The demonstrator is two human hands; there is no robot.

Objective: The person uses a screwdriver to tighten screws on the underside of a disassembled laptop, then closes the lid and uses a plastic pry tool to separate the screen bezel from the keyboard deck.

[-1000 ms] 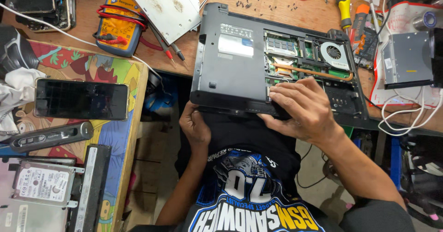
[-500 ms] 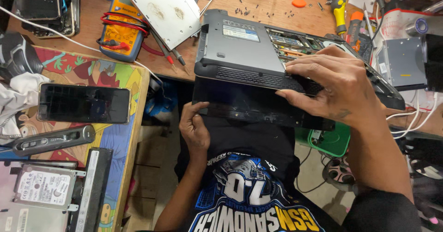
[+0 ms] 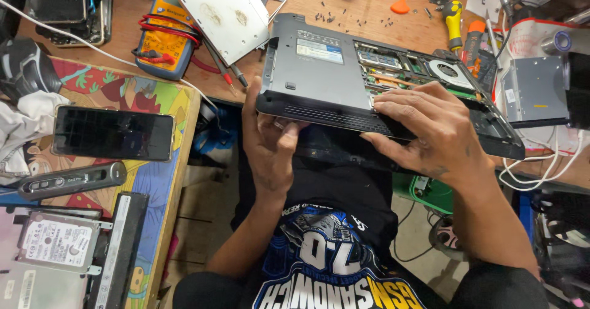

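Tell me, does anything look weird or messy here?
Yes. The laptop lies upside down, hanging off the table edge, with part of its bottom cover gone, so its fan and boards show. Tiny screws lie scattered loose behind it. The left hand and right hand grip its front edge.

the grey laptop (image 3: 319, 75) lies bottom-up, tilted, its near edge lifted off the wooden worktop (image 3: 369, 23) and jutting past the worktop's front. a cover is off on its right part (circuit boards and a round fan show). a vented strip runs along its near edge.
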